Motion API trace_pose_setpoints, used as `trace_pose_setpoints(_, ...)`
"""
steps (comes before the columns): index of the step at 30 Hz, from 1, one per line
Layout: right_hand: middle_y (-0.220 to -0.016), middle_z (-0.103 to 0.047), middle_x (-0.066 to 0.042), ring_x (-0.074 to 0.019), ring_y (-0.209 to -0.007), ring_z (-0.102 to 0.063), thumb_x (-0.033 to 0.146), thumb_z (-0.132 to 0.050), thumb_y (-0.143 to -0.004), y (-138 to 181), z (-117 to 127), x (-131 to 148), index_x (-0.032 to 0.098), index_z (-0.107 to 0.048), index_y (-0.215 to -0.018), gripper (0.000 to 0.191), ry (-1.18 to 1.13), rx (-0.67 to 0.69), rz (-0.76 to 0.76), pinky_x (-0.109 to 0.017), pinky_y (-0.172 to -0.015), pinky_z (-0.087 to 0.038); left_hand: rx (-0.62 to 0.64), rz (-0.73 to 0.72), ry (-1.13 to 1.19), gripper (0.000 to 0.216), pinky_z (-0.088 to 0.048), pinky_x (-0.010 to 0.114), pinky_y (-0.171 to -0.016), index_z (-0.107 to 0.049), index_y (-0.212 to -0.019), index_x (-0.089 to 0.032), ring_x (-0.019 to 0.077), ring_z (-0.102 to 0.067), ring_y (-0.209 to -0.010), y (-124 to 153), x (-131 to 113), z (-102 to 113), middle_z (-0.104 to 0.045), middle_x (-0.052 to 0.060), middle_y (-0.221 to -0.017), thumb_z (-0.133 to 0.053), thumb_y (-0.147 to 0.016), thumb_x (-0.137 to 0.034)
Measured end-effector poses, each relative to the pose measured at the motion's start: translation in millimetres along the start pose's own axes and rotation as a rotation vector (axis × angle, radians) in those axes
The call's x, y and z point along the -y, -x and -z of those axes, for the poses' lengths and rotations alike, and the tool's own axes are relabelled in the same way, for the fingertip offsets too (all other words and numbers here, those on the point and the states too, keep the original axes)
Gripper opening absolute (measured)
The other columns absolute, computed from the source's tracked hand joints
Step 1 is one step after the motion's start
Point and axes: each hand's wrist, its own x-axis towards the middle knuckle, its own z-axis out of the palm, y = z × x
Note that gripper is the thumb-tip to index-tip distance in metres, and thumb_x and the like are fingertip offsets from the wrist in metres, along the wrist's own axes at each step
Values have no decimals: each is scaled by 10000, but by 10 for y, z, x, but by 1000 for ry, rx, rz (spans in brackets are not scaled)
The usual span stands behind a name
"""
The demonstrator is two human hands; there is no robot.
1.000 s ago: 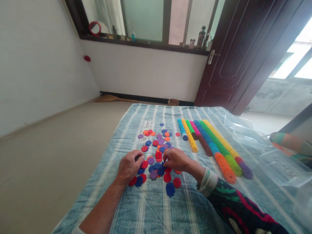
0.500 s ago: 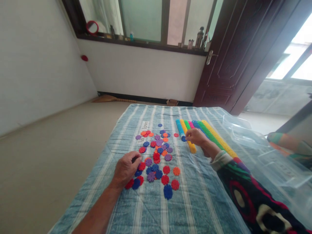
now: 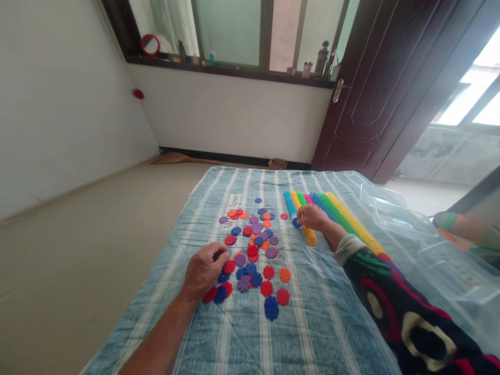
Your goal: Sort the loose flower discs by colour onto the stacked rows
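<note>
Loose snowflake discs (image 3: 253, 250) in red, blue, purple and orange lie scattered on a blue striped cloth (image 3: 242, 333). My left hand (image 3: 205, 271) rests at the pile's left edge, fingers curled in a pinch over a disc I cannot make out clearly. My right hand (image 3: 314, 217) reaches to the near end of the short blue rod of stacked discs (image 3: 290, 206), fingers pinched at a blue disc at its tip. Longer stacked rods, yellow (image 3: 302, 221), green (image 3: 334, 211) and yellow (image 3: 353, 224), lie side by side, partly hidden by my right arm.
Clear plastic containers (image 3: 414, 229) sit on the cloth at the right. A striped object (image 3: 464, 229) lies beyond them. Bare floor (image 3: 78, 250) spreads to the left, a dark door (image 3: 375, 88) stands behind, and a window sill holds bottles (image 3: 322, 57).
My right hand left the disc pile with a blue disc and went up right to the short blue rod's end. My left hand stayed at the pile's left edge.
</note>
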Motion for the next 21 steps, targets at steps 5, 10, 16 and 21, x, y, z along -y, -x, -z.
trace_pose_setpoints(5,-954,-724,-49,-223,-944,-652,235,-667,-800,67,2,25,231,-748,-952,172,59,-27,-8,-262,-713,-438,6,6,0,183,-528,308,-785,-667,-744,-234,195,-664,-773,1,-8,-2,-716,7,-772,-540,-752,-365)
trace_pose_setpoints(10,-961,-731,-62,-225,-920,-660,240,-637,-831,284,-11,182,216,-742,-958,167,60,-4,74,-272,-716,-431,14,10,-4,178,-523,311,-789,-657,-726,-235,193,-660,-766,2,-16,-2,-711,3,-756,-534,-749,-362)
trace_pose_setpoints(16,-930,-735,-39,-196,-900,-660,286,-644,-851,535,-127,499,232,-746,-926,138,25,70,224,-255,-721,-421,11,1,-5,163,-524,308,-801,-657,-728,-240,192,-659,-774,4,-27,3,-716,0,-765,-543,-748,-354)
trace_pose_setpoints(21,-945,-745,-42,-203,-923,-671,296,-595,-885,602,-242,720,251,-745,-1011,201,0,101,274,-259,-730,-432,2,-7,0,173,-525,305,-789,-656,-729,-239,190,-662,-770,7,-19,-10,-712,-1,-768,-534,-761,-358)
